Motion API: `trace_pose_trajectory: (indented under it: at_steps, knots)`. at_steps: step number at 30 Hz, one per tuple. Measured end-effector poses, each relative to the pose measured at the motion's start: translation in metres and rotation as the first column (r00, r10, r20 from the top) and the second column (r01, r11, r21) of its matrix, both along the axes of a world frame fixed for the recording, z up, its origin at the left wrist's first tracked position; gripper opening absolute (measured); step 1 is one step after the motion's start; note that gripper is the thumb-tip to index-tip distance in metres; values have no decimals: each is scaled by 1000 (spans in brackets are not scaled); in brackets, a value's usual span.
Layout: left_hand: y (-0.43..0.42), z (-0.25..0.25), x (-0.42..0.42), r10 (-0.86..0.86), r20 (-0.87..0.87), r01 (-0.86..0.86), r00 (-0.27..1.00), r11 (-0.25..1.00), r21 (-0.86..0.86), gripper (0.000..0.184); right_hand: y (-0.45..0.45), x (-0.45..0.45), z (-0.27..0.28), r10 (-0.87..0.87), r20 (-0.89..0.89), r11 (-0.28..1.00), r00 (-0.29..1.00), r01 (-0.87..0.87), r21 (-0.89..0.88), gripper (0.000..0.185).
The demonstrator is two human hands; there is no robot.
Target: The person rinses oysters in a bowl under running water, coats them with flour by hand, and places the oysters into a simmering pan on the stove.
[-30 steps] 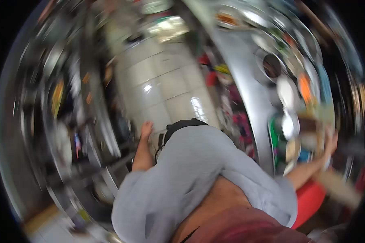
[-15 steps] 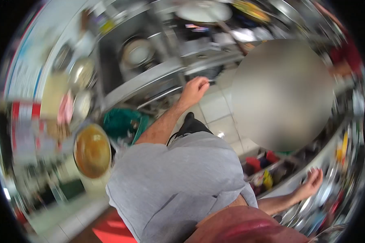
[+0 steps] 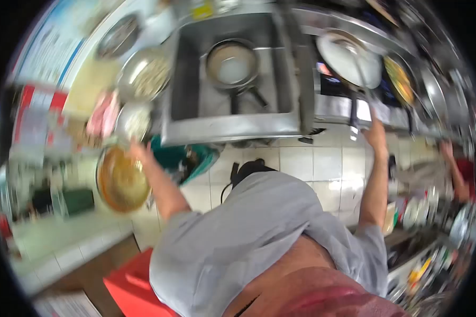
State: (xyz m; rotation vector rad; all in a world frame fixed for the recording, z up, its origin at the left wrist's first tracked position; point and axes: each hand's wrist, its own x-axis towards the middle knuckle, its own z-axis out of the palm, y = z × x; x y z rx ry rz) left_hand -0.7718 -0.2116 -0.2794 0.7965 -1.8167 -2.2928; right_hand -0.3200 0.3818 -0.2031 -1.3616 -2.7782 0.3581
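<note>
In the head view, my right hand point(image 3: 375, 136) is at the stove's front, with its fingers closed around the end of a long-handled utensil point(image 3: 361, 71). The utensil's head lies in a pan point(image 3: 330, 50) with white contents. The pan's black handle points towards me, just left of that hand. My left hand point(image 3: 138, 152) is blurred, beside a small metal bowl point(image 3: 122, 124) of pale food and over the edge of a large bowl point(image 3: 103, 185) with orange-brown contents. I cannot tell whether its fingers touch either bowl.
A steel sink point(image 3: 232, 124) holds a pan point(image 3: 232, 68) and stands between my hands. Another pan point(image 3: 402, 79) with yellow food sits on the stove. A green bin point(image 3: 201, 171) is below the sink, a red stool point(image 3: 135, 280) behind me. Another person's arm point(image 3: 452, 169) shows far right.
I have turned from the counter on the right to face the sink and stove. My right hand has come to the utensil at the pan; my left hand has moved towards the bowls.
</note>
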Motion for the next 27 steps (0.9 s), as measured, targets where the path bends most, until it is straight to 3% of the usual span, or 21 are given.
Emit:
trace_pose_trajectory:
  at_steps: [1, 2, 4, 7, 8, 10, 11, 12, 17, 20, 24, 25, 27]
  knots:
    - [-2, -9, -3, -17, 20, 16, 1000, 999, 41, 55, -16, -16, 20, -146, 126, 989, 981, 145, 19, 73]
    - [13, 11, 6, -2, 46, -6, 999, 983, 181, 45, 0, -16, 3, -196, 27, 981, 980, 196, -7, 69]
    - [22, 17, 5, 55, -65, -46, 996, 990, 132, 28, 1, -7, -4, -240, -107, 971, 965, 239, -24, 64]
    - [22, 18, 13, 129, -72, -127, 989, 991, 31, 27, -1, 9, 18, -246, -133, 968, 960, 250, 19, 61]
    - [-17, -17, 4, -37, -148, -10, 988, 953, -303, 28, 2, 17, 22, -220, -119, 973, 968, 226, 38, 59]
    - [-22, -34, 3, -221, -160, 77, 962, 782, -619, 29, 14, 36, 27, -221, -158, 974, 962, 226, 16, 58]
    - [9, 6, 32, 40, -183, -96, 982, 946, -309, 29, 21, 47, 28, -204, -194, 978, 960, 206, -7, 57]
    - [37, 42, 58, 300, -118, -298, 947, 954, 30, 30, 32, 58, 32, -187, -175, 982, 967, 191, 7, 56]
    - [91, 89, 129, 350, -131, -355, 928, 935, -19, 24, 74, 101, 43, -113, -162, 993, 980, 117, 14, 53]
    - [135, 122, 168, 295, -180, -305, 938, 952, -29, 34, 93, 116, 40, -80, -199, 997, 977, 75, -32, 52]
    - [192, 142, 199, 119, -220, -104, 968, 991, 81, 39, 121, 137, 28, -112, -243, 994, 964, 108, -31, 49]
    - [204, 145, 204, 52, -242, -25, 969, 993, 114, 41, 133, 147, 25, -57, -263, 996, 963, 74, 56, 50]
    - [228, 148, 211, 9, -229, 15, 973, 994, 105, 43, 152, 163, 44, -52, -186, 998, 981, 59, 30, 51]
